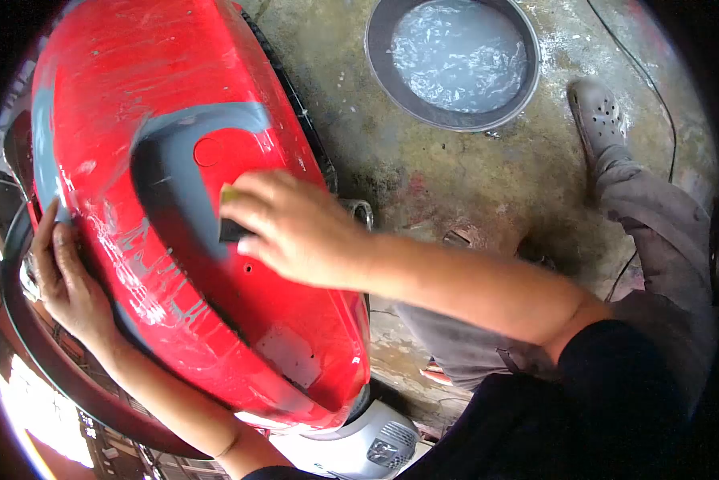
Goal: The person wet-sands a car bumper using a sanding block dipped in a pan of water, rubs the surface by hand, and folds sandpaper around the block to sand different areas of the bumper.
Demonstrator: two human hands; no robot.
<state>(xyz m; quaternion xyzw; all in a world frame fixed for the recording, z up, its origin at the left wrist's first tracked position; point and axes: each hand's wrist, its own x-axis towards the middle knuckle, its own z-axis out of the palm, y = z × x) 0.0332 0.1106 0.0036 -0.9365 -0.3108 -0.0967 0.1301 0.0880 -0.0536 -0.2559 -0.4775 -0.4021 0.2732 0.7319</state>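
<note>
A large red body panel [175, 56] with scuffs and grey primer patches fills the left half of the head view. My right hand [295, 228] is closed around a small sanding block [231, 231], black with a yellowish bit at its top, pressed against the grey-primed recess [185, 180] of the panel. The fingers hide most of the block. On the panel's far left edge lies my left hand [75, 292], fingers stretched along the red and grey surface and holding nothing.
A round dark tub [373, 60] of cloudy greyish water stands on the stained concrete floor [423, 176]. My foot in a grey clog [598, 116] is right of it, near a thin black cable [651, 80]. A silver-white vented part [387, 440] sits below the panel.
</note>
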